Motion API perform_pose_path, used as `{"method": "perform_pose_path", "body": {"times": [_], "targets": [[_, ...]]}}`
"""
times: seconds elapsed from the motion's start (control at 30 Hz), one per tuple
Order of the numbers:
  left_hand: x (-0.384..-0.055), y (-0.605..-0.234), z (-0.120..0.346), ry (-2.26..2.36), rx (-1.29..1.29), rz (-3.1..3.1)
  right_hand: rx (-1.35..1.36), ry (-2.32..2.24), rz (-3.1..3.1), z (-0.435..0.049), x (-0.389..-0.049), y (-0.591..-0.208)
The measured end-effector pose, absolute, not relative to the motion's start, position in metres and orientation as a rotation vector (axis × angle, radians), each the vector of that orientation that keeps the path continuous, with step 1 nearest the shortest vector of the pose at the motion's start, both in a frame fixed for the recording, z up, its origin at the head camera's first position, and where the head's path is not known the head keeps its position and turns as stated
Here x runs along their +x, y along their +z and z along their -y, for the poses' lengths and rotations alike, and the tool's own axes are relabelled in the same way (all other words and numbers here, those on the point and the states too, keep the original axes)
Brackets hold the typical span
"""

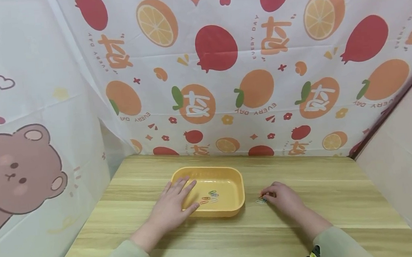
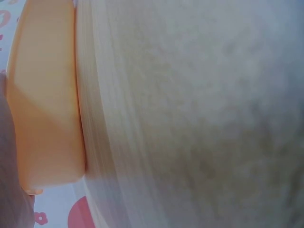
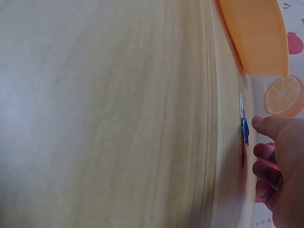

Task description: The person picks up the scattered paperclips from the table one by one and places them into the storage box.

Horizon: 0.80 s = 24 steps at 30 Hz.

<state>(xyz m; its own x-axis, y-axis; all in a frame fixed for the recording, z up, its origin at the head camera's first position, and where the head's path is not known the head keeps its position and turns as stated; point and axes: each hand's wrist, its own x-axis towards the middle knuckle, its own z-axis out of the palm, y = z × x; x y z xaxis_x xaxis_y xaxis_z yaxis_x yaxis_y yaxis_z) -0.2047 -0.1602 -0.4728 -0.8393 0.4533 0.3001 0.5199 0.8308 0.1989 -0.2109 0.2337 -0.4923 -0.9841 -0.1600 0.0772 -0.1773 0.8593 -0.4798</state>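
A yellow-orange plastic tray (image 1: 236, 211) stands on the wooden table, with several coloured paper clips (image 1: 213, 195) lying on its floor. My left hand (image 1: 173, 205) rests over the tray's left end, fingers spread straight across the rim and thumb along the near side. To the right of the tray, my right hand (image 1: 284, 197) is at a small pile of paper clips (image 3: 244, 128) on the table. Its thumb reaches towards the pile and the other fingers bend loosely. In the right wrist view no clip shows between the fingers. Its index finger is mostly hidden there.
The light wooden table (image 1: 218, 244) meets a fruit-printed cloth (image 1: 219, 71) at the back. Another cloth with a bear print (image 1: 24, 171) hangs on the left, and a pale wall (image 1: 404, 161) stands on the right.
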Motion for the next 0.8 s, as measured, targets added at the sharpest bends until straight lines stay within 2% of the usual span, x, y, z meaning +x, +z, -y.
{"method": "perform_pose_path", "body": {"times": [0.8], "targets": [[-0.204, -0.473, 0.160, -0.402, -0.749, 2.788, 0.341, 0.762, 3.042, -0.245, -0.233, -0.495]]}}
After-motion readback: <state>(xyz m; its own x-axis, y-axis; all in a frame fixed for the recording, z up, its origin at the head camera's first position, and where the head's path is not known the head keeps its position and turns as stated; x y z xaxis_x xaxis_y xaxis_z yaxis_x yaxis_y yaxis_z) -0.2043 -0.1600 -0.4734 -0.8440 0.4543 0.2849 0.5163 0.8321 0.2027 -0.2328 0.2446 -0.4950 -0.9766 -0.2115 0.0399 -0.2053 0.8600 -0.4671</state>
